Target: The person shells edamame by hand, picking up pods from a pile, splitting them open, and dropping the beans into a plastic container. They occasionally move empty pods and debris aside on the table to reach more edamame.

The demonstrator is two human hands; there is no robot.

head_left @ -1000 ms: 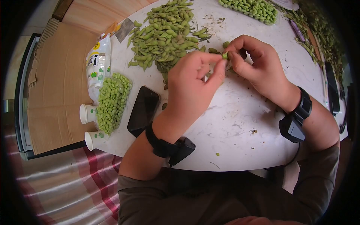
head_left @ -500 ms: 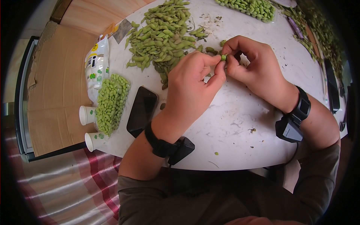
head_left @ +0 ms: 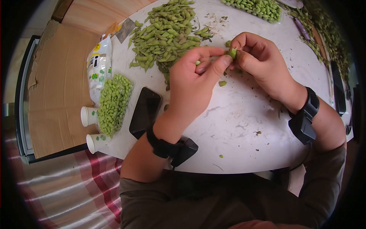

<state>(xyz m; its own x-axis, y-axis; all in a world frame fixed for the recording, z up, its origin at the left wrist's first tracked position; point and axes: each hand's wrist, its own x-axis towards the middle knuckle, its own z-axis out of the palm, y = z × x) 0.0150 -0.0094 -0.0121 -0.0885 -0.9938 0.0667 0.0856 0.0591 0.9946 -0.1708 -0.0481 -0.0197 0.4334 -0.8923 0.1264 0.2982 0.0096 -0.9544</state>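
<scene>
Between my two hands is a green soybean pod point(head_left: 233, 52), pinched from both sides and looking split at its upper end. My left hand point(head_left: 198, 74) grips it with thumb and forefinger, and a loose green bean point(head_left: 198, 62) shows by its curled fingers. My right hand point(head_left: 261, 61) pinches the pod's other side with thumb and bent fingers. Just below the hands, a small piece of green pod point(head_left: 222, 83) lies on the white table point(head_left: 228, 126). Beyond my left hand spreads a heap of unshelled soybean pods point(head_left: 164, 34).
A clear tub of shelled beans point(head_left: 114, 105) stands at the left beside a black phone point(head_left: 145, 112) and two paper cups point(head_left: 88, 116). Another tub of beans point(head_left: 259, 8) is at the back. Leafy stalks point(head_left: 324, 30) lie at the far right; a cardboard sheet point(head_left: 61, 91) stands left.
The pod between my fingers now shows more and looks opened. A loose bean has appeared at my left fingers, and a pod piece is visible on the table below.
</scene>
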